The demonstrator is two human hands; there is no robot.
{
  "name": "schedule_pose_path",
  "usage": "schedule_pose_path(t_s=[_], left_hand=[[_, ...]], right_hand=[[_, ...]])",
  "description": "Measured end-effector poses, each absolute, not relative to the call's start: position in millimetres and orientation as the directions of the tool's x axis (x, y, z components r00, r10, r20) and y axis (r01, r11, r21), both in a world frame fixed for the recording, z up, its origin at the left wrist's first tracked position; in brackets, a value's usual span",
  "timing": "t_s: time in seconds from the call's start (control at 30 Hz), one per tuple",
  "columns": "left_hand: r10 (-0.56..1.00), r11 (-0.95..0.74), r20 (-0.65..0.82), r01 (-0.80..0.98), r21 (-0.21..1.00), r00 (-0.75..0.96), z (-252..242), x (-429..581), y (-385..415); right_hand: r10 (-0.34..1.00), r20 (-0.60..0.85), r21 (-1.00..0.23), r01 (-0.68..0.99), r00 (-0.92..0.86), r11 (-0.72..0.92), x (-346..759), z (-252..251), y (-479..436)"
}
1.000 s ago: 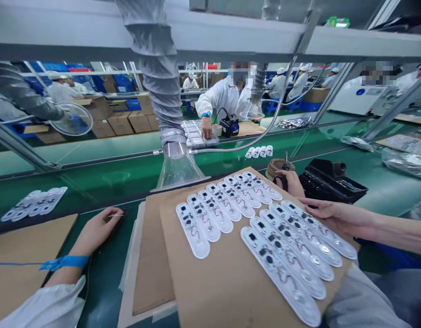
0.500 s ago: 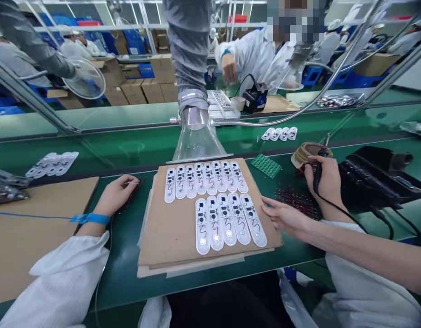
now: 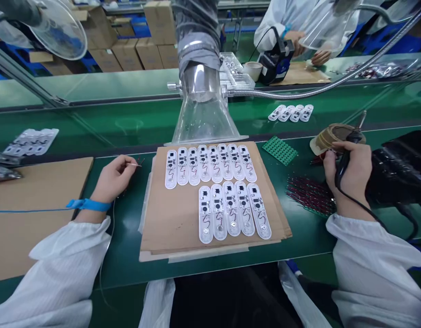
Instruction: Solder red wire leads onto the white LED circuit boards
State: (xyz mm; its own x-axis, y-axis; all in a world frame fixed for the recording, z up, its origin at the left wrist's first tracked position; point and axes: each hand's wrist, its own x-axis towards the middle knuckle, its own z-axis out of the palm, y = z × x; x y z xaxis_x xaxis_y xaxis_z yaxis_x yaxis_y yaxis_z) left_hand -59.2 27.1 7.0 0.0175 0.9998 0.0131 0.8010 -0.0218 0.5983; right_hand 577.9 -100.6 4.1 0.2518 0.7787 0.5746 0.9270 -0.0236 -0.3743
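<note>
My left hand (image 3: 115,178), with a blue wrist strap (image 3: 89,205), rests on the green bench left of the cardboard. Its fingers pinch a thin silvery solder wire (image 3: 133,164), whose length trails below the wrist. My right hand (image 3: 352,175) grips a soldering iron (image 3: 343,165), its metal tip pointing up over a round tan holder (image 3: 328,136). Between my hands, two rows of white oval-ended light modules (image 3: 205,214) with black chips and red-black wires lie on the cardboard sheets (image 3: 172,218). A bundle of dark red wires (image 3: 309,193) lies left of my right hand.
A clear fume hood (image 3: 205,120) hangs behind the cardboard. A green perforated circuit board (image 3: 279,150) lies to its right. More modules (image 3: 290,113) sit on the far green strip. Black equipment (image 3: 402,168) stands right. Across the bench, a co-worker's hands (image 3: 321,57) work.
Another person's bare arm, which reached in from the right to the lower row, has withdrawn. The view has tipped downward. Both my hands keep their hold.
</note>
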Motion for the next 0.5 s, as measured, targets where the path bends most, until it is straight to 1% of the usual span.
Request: schedule_pose_path(t_s=[0.17, 0.37, 0.4, 0.47, 0.5], left_hand=[[0.992, -0.124, 0.087, 0.793, 0.596, 0.090, 0.7, -49.7, 24.0], [0.986, -0.164, 0.061, 0.849, 0.502, 0.154, 4.4, -33.5, 46.3], [0.983, -0.181, 0.073, 0.851, 0.493, 0.167, 5.8, -29.4, 53.0], [0.978, -0.206, 0.079, 0.857, 0.471, 0.192, 7.4, -20.0, 66.8], [0.977, -0.210, 0.065, 0.863, 0.460, 0.203, 7.5, -15.1, 73.0]], right_hand=[[0.749, 0.622, -0.341, 0.940, 0.226, 0.000, 572.7, 7.9, -102.3], [0.744, 0.649, -0.334, 0.939, 0.161, 0.088, 529.3, 12.7, -122.8], [0.757, 0.636, -0.341, 0.935, 0.149, 0.102, 520.0, 9.6, -131.4], [0.808, 0.562, -0.430, 0.897, 0.178, 0.101, 503.2, -0.1, -152.5], [0.830, 0.534, -0.459, 0.880, 0.163, 0.122, 496.2, -5.8, -164.4]])
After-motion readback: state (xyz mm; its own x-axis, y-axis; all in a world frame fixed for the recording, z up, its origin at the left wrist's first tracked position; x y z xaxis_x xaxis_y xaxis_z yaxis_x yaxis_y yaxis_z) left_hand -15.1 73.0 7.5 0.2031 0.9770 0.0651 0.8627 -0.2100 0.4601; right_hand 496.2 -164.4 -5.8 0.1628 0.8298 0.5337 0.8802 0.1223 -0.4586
